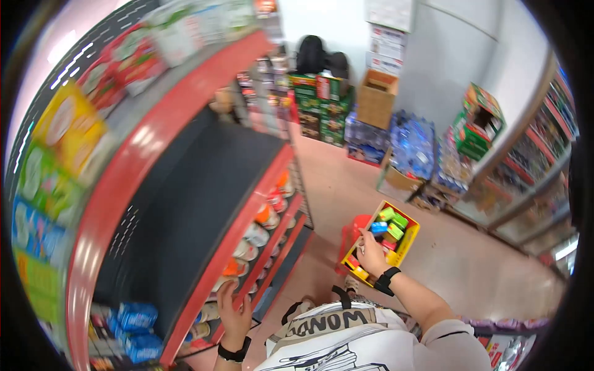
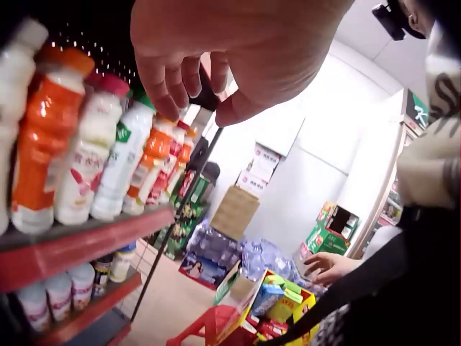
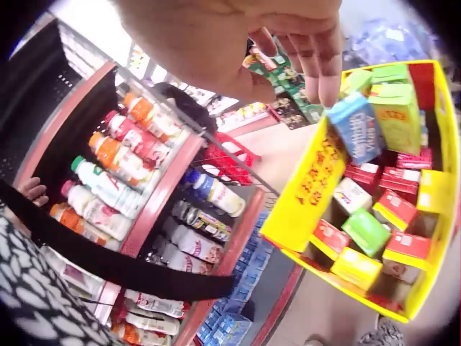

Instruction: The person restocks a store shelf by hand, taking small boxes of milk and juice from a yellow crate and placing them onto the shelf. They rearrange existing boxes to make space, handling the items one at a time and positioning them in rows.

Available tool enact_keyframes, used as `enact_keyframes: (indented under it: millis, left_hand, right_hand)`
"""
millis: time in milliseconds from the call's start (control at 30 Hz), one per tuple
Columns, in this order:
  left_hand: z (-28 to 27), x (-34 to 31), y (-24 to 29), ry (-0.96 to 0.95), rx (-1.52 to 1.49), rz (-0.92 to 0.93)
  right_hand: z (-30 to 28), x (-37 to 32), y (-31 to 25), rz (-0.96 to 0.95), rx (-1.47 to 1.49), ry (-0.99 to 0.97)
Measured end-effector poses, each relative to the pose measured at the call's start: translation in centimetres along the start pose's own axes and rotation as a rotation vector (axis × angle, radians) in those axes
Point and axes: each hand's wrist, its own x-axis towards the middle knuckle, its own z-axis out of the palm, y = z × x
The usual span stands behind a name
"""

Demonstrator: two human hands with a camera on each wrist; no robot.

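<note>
My left hand [image 1: 234, 315] is beside the shelf of drink bottles [image 1: 246, 249], its fingers loosely bent with nothing in them. In the left wrist view the hand [image 2: 238, 50] hangs in front of orange and white bottles [image 2: 94, 158] with coloured caps. Over the left side of a yellow box [image 1: 405, 250] is my right hand [image 1: 372, 256], fingers relaxed. In the right wrist view its fingertips come right by a blue carton [image 3: 358, 130] standing among green cartons [image 3: 396, 119] and several small red, yellow and green packs [image 3: 367, 231].
A red stool-like item [image 1: 349, 241] stands beside the yellow box. Large shelving with red edges [image 1: 247, 210] rises on the left. Shrink-wrapped bottles [image 1: 411, 145] and cardboard boxes [image 1: 377, 99] are stacked by the back wall, with a glass-fronted cabinet [image 1: 526, 167] at right.
</note>
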Motion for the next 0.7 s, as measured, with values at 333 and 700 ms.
enact_keyframes:
  millis: [333,700]
  left_hand:
    - [-13.1,-6.2,1.7,0.450,0.207,0.217]
    - [-23.6,-8.8,-0.2,0.723,0.562,-0.072]
  right_hand:
    - [3.9,3.6,-20.1,-0.702,0.374,0.054]
    - [8.7,-0.5,-38.9,-1.052,0.441,-0.426]
